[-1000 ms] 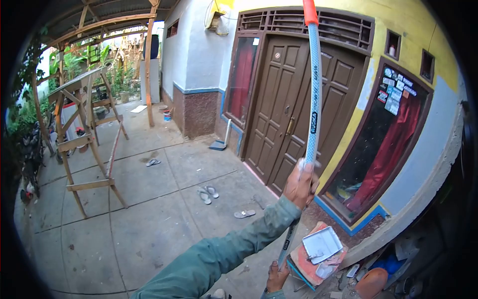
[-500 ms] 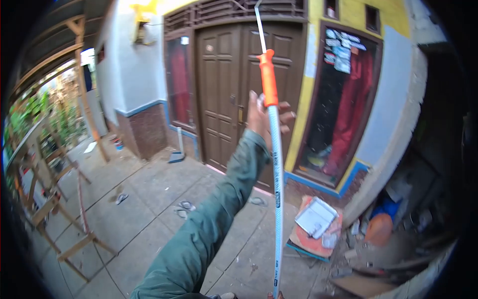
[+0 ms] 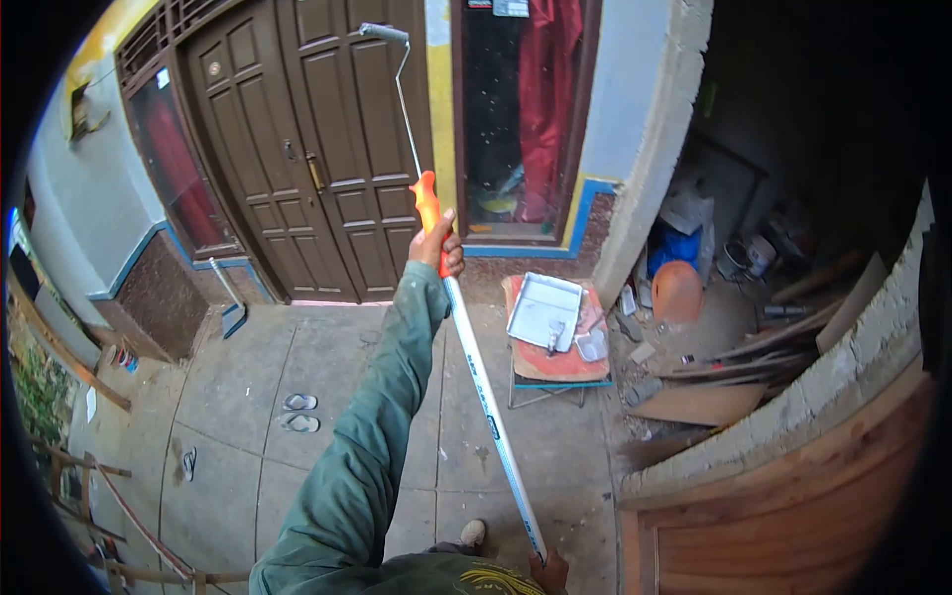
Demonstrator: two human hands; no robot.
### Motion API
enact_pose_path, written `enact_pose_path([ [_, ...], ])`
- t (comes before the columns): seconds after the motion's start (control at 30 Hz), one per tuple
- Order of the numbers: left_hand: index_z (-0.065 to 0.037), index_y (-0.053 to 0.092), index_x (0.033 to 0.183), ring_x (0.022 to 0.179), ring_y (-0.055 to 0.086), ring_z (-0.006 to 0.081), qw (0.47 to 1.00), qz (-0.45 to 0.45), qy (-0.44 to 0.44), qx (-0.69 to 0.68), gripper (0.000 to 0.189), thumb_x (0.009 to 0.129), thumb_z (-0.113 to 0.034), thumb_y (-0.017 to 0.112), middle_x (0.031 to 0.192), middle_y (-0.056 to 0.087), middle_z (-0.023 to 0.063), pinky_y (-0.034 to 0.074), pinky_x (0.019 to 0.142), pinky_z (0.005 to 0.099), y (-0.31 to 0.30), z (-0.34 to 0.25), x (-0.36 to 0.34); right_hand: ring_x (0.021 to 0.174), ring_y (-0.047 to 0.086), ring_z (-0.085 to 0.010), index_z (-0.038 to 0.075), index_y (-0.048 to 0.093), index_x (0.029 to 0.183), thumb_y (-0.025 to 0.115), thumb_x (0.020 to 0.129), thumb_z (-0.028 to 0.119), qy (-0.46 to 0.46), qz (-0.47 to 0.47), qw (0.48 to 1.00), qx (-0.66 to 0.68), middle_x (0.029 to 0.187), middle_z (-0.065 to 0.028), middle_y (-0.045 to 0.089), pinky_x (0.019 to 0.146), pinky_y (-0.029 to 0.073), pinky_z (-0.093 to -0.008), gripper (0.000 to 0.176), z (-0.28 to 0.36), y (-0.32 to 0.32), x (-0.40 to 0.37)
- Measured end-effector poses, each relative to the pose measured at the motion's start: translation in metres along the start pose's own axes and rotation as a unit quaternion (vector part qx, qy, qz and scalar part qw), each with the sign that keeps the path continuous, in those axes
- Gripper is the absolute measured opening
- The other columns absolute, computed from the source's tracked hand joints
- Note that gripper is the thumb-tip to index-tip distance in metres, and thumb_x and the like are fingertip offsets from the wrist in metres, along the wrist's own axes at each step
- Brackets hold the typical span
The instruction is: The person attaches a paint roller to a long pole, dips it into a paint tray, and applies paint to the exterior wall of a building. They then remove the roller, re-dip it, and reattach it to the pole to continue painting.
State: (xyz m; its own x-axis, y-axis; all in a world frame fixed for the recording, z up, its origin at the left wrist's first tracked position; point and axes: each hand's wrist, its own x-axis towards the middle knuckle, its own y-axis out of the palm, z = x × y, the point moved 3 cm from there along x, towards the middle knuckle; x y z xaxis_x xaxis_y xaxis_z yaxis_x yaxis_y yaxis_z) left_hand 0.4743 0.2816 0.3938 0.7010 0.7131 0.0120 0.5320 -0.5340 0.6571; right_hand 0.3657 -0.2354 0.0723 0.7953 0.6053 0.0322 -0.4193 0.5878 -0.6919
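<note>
A paint roller on a long white extension pole slants across the view. Its grey roller head and thin wire frame are at the top, in front of the brown double door. My left hand is closed around the lower part of the orange handle, arm stretched forward in a green sleeve. Low in the view, my right hand grips the bottom end of the pole, partly cut off by the frame edge. To the right, a paint tray with a brush lies on a small red-topped stool.
The double door and a curtained window stand ahead. Sandals and a dustpan lie on the concrete floor. At right are scrap boards, an orange basin and a wooden panel.
My view has tilted down and swung right. The left hand, its fingers spread beside the handle before, is now wrapped around it. The roller head has come into view.
</note>
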Motion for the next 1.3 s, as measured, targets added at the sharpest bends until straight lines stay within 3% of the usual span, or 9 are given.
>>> enact_pose_path([
  [0.13, -0.016, 0.040, 0.069, 0.031, 0.033, 0.0097, 0.998, 0.004, -0.058, -0.007, 0.030, 0.084, -0.031, 0.061, 0.046, 0.033, -0.0047, 0.027, 0.029, 0.0249, -0.007, 0.069, -0.021, 0.055, 0.058, -0.0366, 0.003, 0.052, 0.085, 0.055, 0.081, 0.036, 0.090, 0.022, 0.995, -0.023, 0.058, -0.0191, 0.055, 0.050, 0.044, -0.0433, 0.033, 0.003, -0.001, -0.023],
  [0.33, -0.015, 0.040, 0.070, 0.029, 0.031, 0.0089, 0.988, 0.059, -0.139, -0.029, 0.024, 0.087, -0.022, 0.055, 0.043, 0.032, -0.0047, 0.028, 0.027, 0.0251, -0.013, 0.141, -0.078, 0.053, 0.058, -0.0356, 0.003, 0.053, 0.080, 0.057, 0.080, 0.040, 0.227, 0.102, 0.968, -0.016, 0.056, -0.0168, 0.055, 0.048, 0.044, -0.0426, 0.037, -0.007, -0.005, -0.100],
  [0.5, -0.013, 0.039, 0.065, 0.029, 0.031, 0.0074, 0.979, 0.104, -0.166, -0.054, 0.028, 0.089, -0.020, 0.051, 0.043, 0.033, -0.0050, 0.028, 0.027, 0.0232, -0.012, 0.174, -0.120, 0.052, 0.058, -0.0332, 0.003, 0.055, 0.083, 0.053, 0.084, 0.042, 0.213, 0.103, 0.970, 0.059, 0.057, -0.0156, 0.055, 0.048, 0.043, -0.0403, 0.039, -0.027, 0.008, -0.173],
  [0.67, -0.010, 0.041, 0.068, 0.029, 0.032, 0.0076, 0.916, 0.235, -0.222, -0.235, 0.025, 0.092, -0.016, 0.043, 0.044, 0.036, -0.0035, 0.030, 0.028, 0.0233, 0.005, 0.188, -0.163, 0.053, 0.057, -0.0312, 0.003, 0.056, 0.083, 0.051, 0.086, 0.042, 0.247, 0.136, 0.947, 0.154, 0.058, -0.0162, 0.055, 0.050, 0.043, -0.0381, 0.040, -0.017, -0.007, -0.217],
  [0.83, -0.009, 0.042, 0.071, 0.032, 0.034, 0.0088, 0.859, 0.311, -0.249, -0.321, 0.024, 0.094, -0.016, 0.038, 0.048, 0.039, -0.0015, 0.033, 0.030, 0.0233, 0.011, 0.196, -0.191, 0.063, 0.056, -0.0318, 0.001, 0.055, 0.097, 0.052, 0.086, 0.035, 0.167, 0.131, 0.968, 0.134, 0.069, -0.0166, 0.057, 0.056, 0.044, -0.0379, 0.035, -0.029, -0.012, -0.261],
  [0.97, -0.011, 0.042, 0.071, 0.030, 0.031, 0.0089, 0.883, 0.263, -0.260, -0.290, 0.022, 0.092, -0.019, 0.043, 0.045, 0.035, -0.0022, 0.030, 0.028, 0.0241, 0.017, 0.223, -0.211, 0.068, 0.056, -0.0322, 0.001, 0.055, 0.105, 0.053, 0.086, 0.030, 0.116, 0.112, 0.980, 0.116, 0.076, -0.0168, 0.059, 0.060, 0.045, -0.0378, 0.035, -0.013, -0.024, -0.270],
  [1.07, -0.012, 0.042, 0.072, 0.030, 0.031, 0.0101, 0.932, 0.166, -0.278, -0.162, 0.023, 0.086, -0.024, 0.055, 0.045, 0.033, -0.0030, 0.028, 0.029, 0.0255, 0.015, 0.244, -0.231, 0.076, 0.057, -0.0358, 0.001, 0.053, 0.107, 0.051, 0.088, 0.031, 0.232, 0.074, 0.968, 0.066, 0.082, -0.0172, 0.059, 0.064, 0.046, -0.0402, 0.035, 0.014, -0.043, -0.277],
  [1.13, -0.012, 0.042, 0.073, 0.031, 0.032, 0.0115, 0.950, 0.115, -0.275, -0.093, 0.023, 0.084, -0.026, 0.057, 0.045, 0.033, -0.0023, 0.028, 0.029, 0.0272, 0.018, 0.250, -0.241, 0.076, 0.057, -0.0393, 0.002, 0.054, 0.105, 0.048, 0.089, 0.037, 0.125, -0.120, 0.984, -0.029, 0.080, -0.0186, 0.059, 0.063, 0.046, -0.0417, 0.039, 0.026, -0.048, -0.286],
  [1.3, -0.009, 0.043, 0.086, 0.039, 0.042, 0.0194, 0.963, 0.082, -0.255, -0.039, 0.027, 0.086, -0.033, 0.054, 0.053, 0.043, 0.0060, 0.037, 0.039, 0.0345, 0.008, 0.262, -0.264, 0.063, 0.055, -0.0361, 0.003, 0.055, 0.093, 0.045, 0.090, 0.041, 0.248, -0.098, 0.964, -0.027, 0.067, -0.0162, 0.057, 0.056, 0.044, -0.0410, 0.039, 0.032, -0.042, -0.309],
])
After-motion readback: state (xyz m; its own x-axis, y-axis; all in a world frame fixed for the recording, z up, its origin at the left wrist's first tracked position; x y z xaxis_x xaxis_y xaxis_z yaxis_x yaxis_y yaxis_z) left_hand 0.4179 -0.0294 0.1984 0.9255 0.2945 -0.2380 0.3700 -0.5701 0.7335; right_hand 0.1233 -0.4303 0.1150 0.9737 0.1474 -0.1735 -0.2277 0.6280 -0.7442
